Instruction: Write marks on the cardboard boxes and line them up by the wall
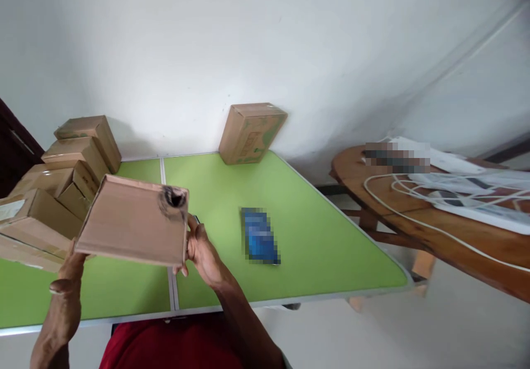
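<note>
Cardboard boxes (62, 181) are sitting stacked at the left of the green worktop (331, 247). The left hand (66, 286) and right hand (202, 250) are gripping a flat cardboard box (132, 220) by its opposite edges, fingers clenched on it, holding it tilted above the worktop. Further right, a blue object (260, 242) is lying on the worktop, and a single box (250, 132) is leaning against the wall.
</note>
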Motion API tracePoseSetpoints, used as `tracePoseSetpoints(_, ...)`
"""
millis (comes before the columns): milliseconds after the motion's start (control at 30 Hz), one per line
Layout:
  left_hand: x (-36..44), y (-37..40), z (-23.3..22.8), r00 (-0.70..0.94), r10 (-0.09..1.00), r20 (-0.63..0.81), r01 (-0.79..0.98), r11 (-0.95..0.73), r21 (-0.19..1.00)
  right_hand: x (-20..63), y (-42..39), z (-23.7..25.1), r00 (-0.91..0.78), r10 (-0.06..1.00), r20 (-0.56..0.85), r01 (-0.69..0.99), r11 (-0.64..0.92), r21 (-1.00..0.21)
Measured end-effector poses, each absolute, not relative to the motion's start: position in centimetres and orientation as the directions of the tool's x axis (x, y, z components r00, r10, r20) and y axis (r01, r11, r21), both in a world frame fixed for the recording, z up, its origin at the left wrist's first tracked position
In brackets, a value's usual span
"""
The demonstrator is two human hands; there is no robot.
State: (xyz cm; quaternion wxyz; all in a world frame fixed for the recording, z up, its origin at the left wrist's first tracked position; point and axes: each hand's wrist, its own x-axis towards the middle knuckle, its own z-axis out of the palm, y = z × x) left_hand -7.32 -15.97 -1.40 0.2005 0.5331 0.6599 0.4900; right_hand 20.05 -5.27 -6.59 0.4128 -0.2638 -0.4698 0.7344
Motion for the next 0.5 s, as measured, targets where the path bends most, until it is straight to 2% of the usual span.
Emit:
tracePoseSetpoints(67, -7.8, -15.5, -2.2, -0.34, 0.908, 0.244, 0.468, -0.061, 0.881, 20.7, -5.0, -6.2, -0.501, 0.863, 0.066, -0.364, -0.141, -0.921)
tracePoseSetpoints(200, -7.3, -13.8, -3.8, -0.394, 0.892, 0.221, 0.255, -0.125, 0.959, 21.9, -4.0, -5.1, -0.44, 0.884, 0.154, -0.232, 0.054, -0.971)
tracePoseSetpoints(300, -5.7, -13.3, -5.1, -0.411, 0.894, 0.179, 0.173, -0.117, 0.978, 22.1, -3.0, -4.8, -0.383, 0.903, 0.196, -0.185, 0.133, -0.974)
tracePoseSetpoints(400, -4.1, -14.0, -6.6, -0.35, 0.927, 0.132, 0.187, -0.069, 0.98, 21.7, -1.9, -5.1, -0.335, 0.913, 0.232, -0.273, 0.141, -0.951)
tracePoseSetpoints(500, -3.4, -15.1, -8.7, -0.339, 0.936, 0.097, 0.275, 0.0, 0.962, 21.4, -0.9, -5.3, -0.322, 0.908, 0.267, -0.396, 0.127, -0.909)
